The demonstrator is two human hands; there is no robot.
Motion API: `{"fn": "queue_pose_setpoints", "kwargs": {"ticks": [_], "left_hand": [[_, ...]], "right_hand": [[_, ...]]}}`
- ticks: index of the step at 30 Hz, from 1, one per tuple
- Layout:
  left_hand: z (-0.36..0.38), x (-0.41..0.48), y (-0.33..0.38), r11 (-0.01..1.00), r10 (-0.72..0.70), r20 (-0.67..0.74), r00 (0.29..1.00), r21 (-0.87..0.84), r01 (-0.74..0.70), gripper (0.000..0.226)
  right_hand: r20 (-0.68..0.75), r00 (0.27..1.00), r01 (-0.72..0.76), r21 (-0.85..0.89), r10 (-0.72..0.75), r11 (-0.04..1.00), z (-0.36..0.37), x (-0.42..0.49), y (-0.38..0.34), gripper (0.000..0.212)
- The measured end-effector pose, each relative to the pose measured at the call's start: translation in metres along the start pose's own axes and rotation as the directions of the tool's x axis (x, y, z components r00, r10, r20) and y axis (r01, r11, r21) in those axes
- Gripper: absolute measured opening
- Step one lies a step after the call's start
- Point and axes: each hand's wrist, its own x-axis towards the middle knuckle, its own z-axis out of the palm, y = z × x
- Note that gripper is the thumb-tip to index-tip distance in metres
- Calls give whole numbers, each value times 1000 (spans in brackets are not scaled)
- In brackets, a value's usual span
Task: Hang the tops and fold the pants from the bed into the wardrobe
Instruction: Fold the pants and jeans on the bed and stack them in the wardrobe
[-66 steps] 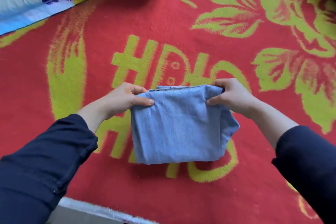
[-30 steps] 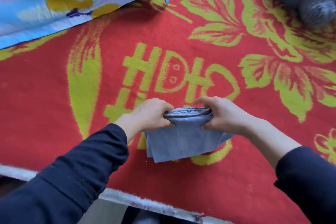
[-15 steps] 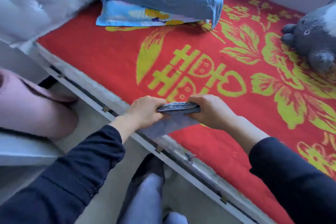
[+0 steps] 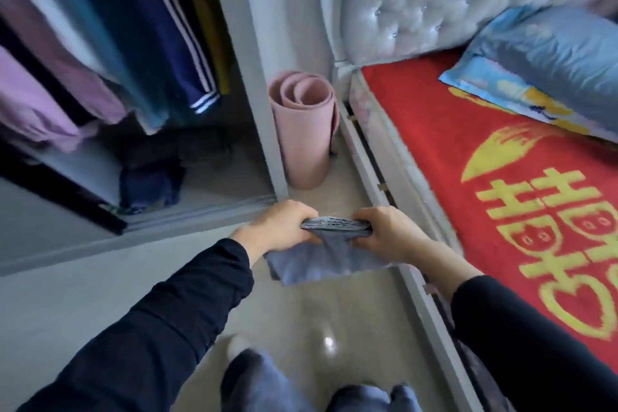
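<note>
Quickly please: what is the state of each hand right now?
Left hand: closed, gripping the left end of the folded jeans.
Right hand: closed, gripping the right end of the same jeans.

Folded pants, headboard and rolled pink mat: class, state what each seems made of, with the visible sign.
Folded pants: likely denim, matte blue; stiff layers stack at the edge the left hand and right hand grip.
Headboard: probably faux leather or satin, glossy; pale sheen, deep button tufting.
Rolled pink mat: seemingly foam, matte; thick spiral layers at its end.
</note>
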Motion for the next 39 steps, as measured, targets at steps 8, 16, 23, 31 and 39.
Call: {"fn": "queue_pose_setpoints", "kwargs": {"ticks": [8, 16, 23, 31, 39], "left_hand": [[-65, -82, -203, 986, -169, -38, 985, 1, 169, 37], [-100, -67, -378, 965, -241, 19, 970, -105, 242, 64], [-60, 32, -526, 948, -310, -65, 948, -91, 304, 29], [27, 167, -698, 957, -279, -262, 924, -154, 245, 35], [60, 241, -811, 991, -135, -698, 703, -93, 97, 24]], "right_hand": [[78, 984, 168, -101, -161, 981, 58, 142, -178, 24], [99, 987, 141, -144, -128, 979, 133, 276, -268, 26], [138, 984, 137, -151, -116, 979, 229, 437, -243, 31], [73, 992, 122, -260, -107, 958, 370, 625, -196, 30], [-244, 907, 227, -405, -344, 886, 444, 742, -182, 30]]}}
